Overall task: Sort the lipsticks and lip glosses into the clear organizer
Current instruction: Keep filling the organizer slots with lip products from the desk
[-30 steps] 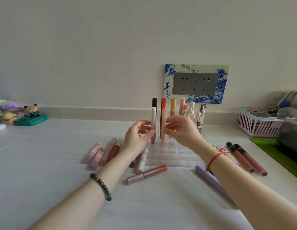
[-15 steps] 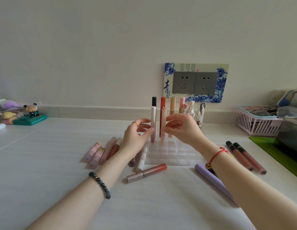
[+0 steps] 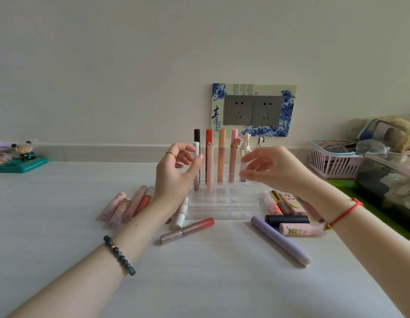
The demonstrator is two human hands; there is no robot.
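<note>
Clear acrylic grid organizer [image 3: 222,205], table centre: about eight tubes upright in its far cells. Left hand [image 3: 174,175] pinches a white-capped gloss tube [image 3: 196,146] standing there. Right hand [image 3: 275,171] hovers empty, fingers apart. Outstanding: loose tubes lying left, right and near, including a long lilac tube [image 3: 279,239]. Roughly one-third done.

Double grey socket [image 3: 252,110] on pale wall [image 3: 130,53], framed by blue-and-white floral plate [image 3: 288,106] (dark calligraphy down its left edge). Far left: small figurine [image 3: 24,149] on teal base [image 3: 22,165], near wall. Far right: pink slatted basket [image 3: 330,162] holding blurred clutter; clear box [image 3: 387,177] just beside it; green mat [image 3: 340,183] at its foot. White table [image 3: 210,276] under all.
</note>
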